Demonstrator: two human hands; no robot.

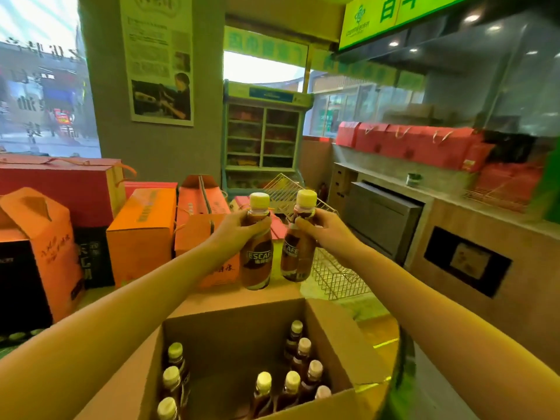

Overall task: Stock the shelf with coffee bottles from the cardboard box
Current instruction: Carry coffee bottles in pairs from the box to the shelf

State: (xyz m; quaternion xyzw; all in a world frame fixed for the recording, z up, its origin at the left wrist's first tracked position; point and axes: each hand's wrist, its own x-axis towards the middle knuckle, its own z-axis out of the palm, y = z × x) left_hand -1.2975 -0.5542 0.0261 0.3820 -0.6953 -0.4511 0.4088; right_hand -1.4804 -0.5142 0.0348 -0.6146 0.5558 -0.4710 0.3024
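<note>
The left hand point(239, 224) grips the left coffee bottle point(257, 256) by its neck, and the right hand point(316, 223) grips the right coffee bottle point(295, 257) likewise. Both bottles are upright above the open cardboard box point(230, 334), which holds more capped bottles point(292, 386). Directly behind stand orange gift boxes point(142, 234) and a tilted wire rack point(336, 275).

- On the left bottle point(257, 259) we read "ESCAFE" in white letters.
- On the right bottle point(295, 256) we make out "CAFE".
- The green sign point(372, 22) shows "百", cut off at the top.
- The poster point(160, 56) print is too blurred for us.

A street-facing window point(42, 95) fills the upper left beside a grey pillar point(112, 137) bearing a poster point(159, 62); a glass-fronted cabinet point(263, 140) stands at centre — a green sign point(372, 19) hangs upper right.
</note>
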